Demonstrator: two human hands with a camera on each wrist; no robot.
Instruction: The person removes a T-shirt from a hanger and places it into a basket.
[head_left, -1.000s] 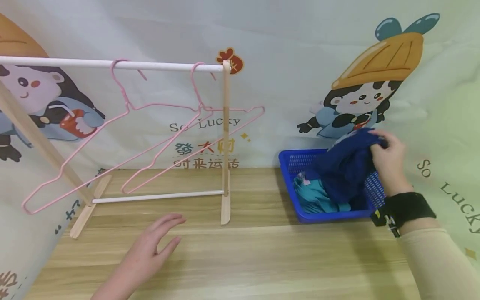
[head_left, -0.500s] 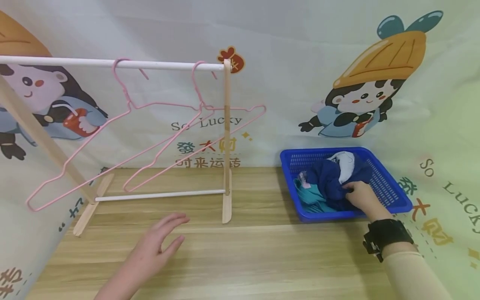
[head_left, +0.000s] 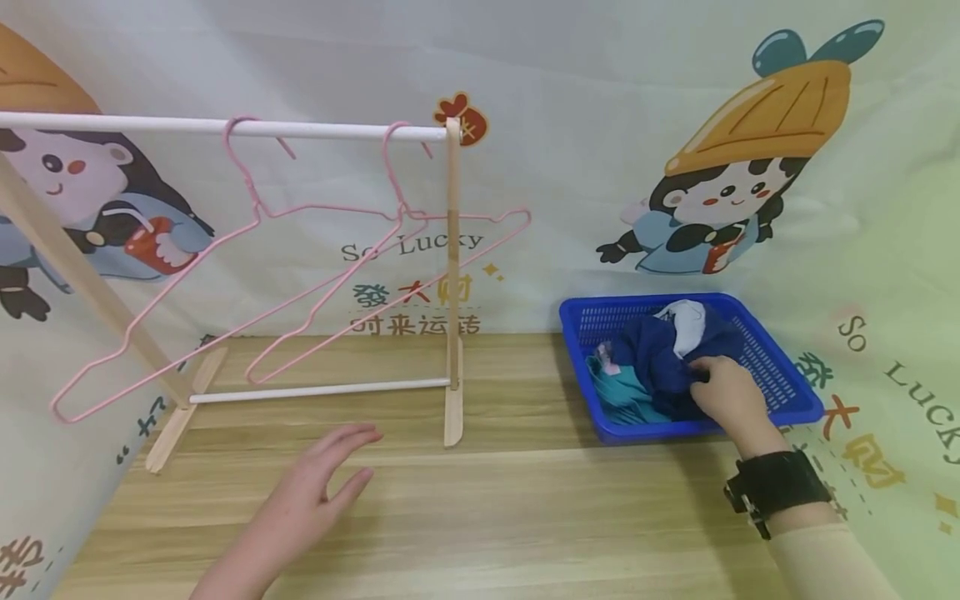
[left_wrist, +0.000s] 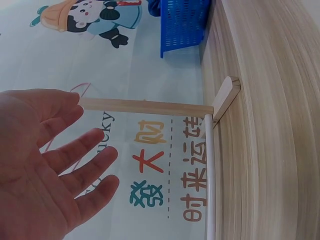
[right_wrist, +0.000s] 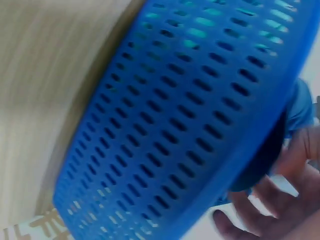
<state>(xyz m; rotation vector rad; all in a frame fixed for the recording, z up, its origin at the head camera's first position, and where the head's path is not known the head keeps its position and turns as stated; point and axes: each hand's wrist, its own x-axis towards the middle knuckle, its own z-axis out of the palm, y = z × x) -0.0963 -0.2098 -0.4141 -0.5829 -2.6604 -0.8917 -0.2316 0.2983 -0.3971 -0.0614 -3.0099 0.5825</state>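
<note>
My left hand [head_left: 300, 496] hovers above the wooden table in front of the rack, holding nothing, its fingers loosely spread. In the left wrist view that hand [left_wrist: 55, 165] shows its palm and separated fingers. My right hand [head_left: 727, 396] is over the near side of the blue plastic basket [head_left: 780, 367], thumb and index finger pinching a crumpled navy garment [head_left: 652, 350]. A white patch [head_left: 686, 325] shows on the navy cloth. Teal cloth [head_left: 626, 396] lies to its left. In the right wrist view, the basket wall [right_wrist: 165, 125] partly hides the cloth beside my fingers [right_wrist: 260, 200].
A small wooden rack with a white top rod [head_left: 172, 126] stands on the left. Two pink hangers [head_left: 258, 212] hang from it, the right one reaching past the upright [head_left: 453, 292]. A printed cloth backdrop [head_left: 570, 167] rises behind the wooden table [head_left: 525, 517].
My right hand has lowered the lifted navy garment into the basket and moved to its near side. The white patch has come into view. My left hand has hardly moved.
</note>
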